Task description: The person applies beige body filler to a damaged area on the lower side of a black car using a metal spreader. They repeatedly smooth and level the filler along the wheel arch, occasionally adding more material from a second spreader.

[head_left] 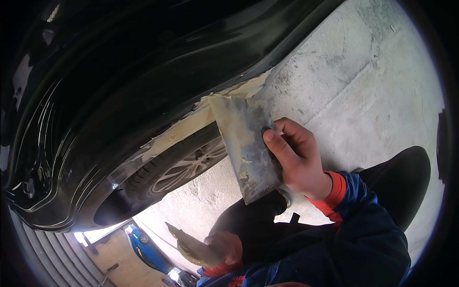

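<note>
My right hand pinches a wide, flat grey spreader by its right edge, thumb on top. Dried and fresh filler smears its face. The spreader's upper edge appears to meet the pale yellow body filler spread along the wheel arch lip of a black car. Lower down, near my lap, my left hand is closed round a flat piece thickly coated with yellowish filler. It is partly blurred, and its far side is hidden.
The car's wheel, with a silver spoked rim, sits just under the arch, partly behind the spreader. Rough pale concrete floor lies to the right. My dark-clad knee is at the right. A blue car stands farther off at lower left.
</note>
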`<state>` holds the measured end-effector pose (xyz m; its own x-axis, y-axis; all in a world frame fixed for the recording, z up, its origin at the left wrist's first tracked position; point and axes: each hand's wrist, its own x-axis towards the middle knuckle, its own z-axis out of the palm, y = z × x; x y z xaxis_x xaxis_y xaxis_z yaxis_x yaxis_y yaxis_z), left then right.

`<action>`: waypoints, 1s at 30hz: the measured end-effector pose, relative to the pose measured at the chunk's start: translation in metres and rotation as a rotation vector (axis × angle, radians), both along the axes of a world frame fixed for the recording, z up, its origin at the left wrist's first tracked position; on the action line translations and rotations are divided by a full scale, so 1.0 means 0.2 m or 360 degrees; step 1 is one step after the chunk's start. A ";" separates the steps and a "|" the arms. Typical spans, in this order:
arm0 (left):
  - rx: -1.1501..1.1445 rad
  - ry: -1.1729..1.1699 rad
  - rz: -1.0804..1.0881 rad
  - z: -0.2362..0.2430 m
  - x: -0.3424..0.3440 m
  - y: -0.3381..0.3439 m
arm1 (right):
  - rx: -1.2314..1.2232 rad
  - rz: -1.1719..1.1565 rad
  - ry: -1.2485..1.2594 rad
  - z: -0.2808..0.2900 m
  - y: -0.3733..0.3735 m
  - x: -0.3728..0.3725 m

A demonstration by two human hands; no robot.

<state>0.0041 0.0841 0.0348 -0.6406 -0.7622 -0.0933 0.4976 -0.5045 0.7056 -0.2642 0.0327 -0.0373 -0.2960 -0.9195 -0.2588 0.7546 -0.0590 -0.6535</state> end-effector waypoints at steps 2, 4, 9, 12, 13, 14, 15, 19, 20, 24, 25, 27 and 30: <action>-0.0012 -0.0034 0.0025 0.01 -0.02 0.01 | 0.0010 0.0011 -0.0034 0.00 0.01 -0.01; -0.0046 -0.0102 0.0048 0.02 -0.03 0.01 | 0.0039 0.0009 -0.0053 0.00 0.01 -0.01; -0.0050 -0.0197 0.0080 0.03 -0.06 0.02 | 0.0088 -0.0023 -0.0007 -0.04 0.02 -0.02; -0.0058 -0.0194 0.0057 0.03 -0.07 0.03 | 0.0083 -0.0042 0.0022 -0.07 0.03 -0.02; -0.0048 -0.0187 0.0043 0.03 -0.07 0.03 | 0.0096 -0.0039 0.0041 -0.08 0.03 -0.03; -0.0060 -0.0186 0.0020 0.03 -0.07 0.02 | 0.0109 -0.0035 0.0059 -0.09 0.03 -0.03; -0.0060 -0.0187 0.0005 0.03 -0.07 0.02 | 0.0128 -0.0039 0.0082 -0.09 0.04 -0.04; -0.0097 -0.0181 -0.0045 0.03 -0.06 0.02 | 0.0159 -0.0071 0.0035 -0.09 0.04 -0.05; -0.0086 -0.0178 -0.0017 0.02 -0.06 0.03 | 0.0173 -0.0079 0.0025 -0.09 0.04 -0.05; -0.0063 -0.0161 0.0051 0.03 -0.06 0.06 | 0.0243 -0.0112 0.0019 -0.12 0.04 -0.06; -0.0054 -0.0177 0.0054 0.03 -0.06 0.06 | 0.0246 -0.0123 0.0020 -0.13 0.04 -0.06; -0.0061 -0.0138 -0.0031 0.02 -0.06 0.05 | 0.0271 -0.0143 0.0019 -0.15 0.04 -0.07; -0.0195 0.0076 -0.0253 -0.01 -0.08 0.00 | 0.0270 -0.0164 0.0007 -0.17 0.04 -0.08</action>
<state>-0.0114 0.0838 0.0320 -0.7550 -0.6552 0.0273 0.4531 -0.4912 0.7439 -0.2795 0.0403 -0.0723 -0.3878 -0.8274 -0.4061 0.7473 -0.0243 -0.6641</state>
